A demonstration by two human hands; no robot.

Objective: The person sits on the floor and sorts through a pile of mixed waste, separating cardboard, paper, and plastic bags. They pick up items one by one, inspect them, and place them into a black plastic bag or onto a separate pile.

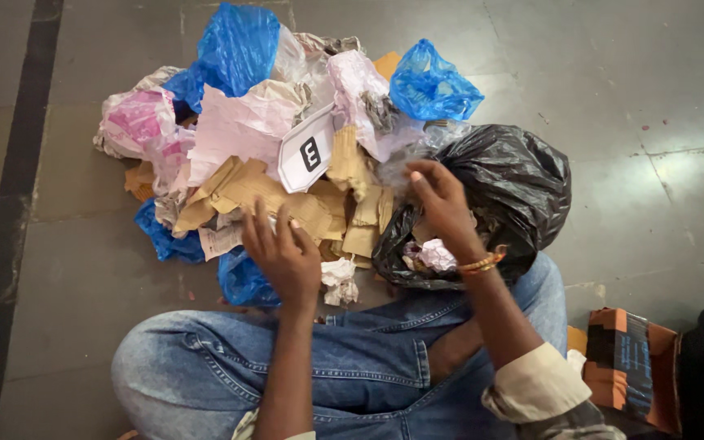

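Observation:
My left hand rests on torn brown cardboard scraps at the near edge of a rubbish heap, fingers spread over them. Whether it grips a piece I cannot tell. My right hand reaches into the mouth of a black plastic bag, fingers bent over crumpled paper inside; a bangle circles the wrist. The heap holds blue plastic bags, pink and white crumpled paper and a white card with a black mark.
I sit cross-legged in blue jeans on a grey tiled floor. A dark stripe runs along the floor at the left. An orange and black box lies by my right knee.

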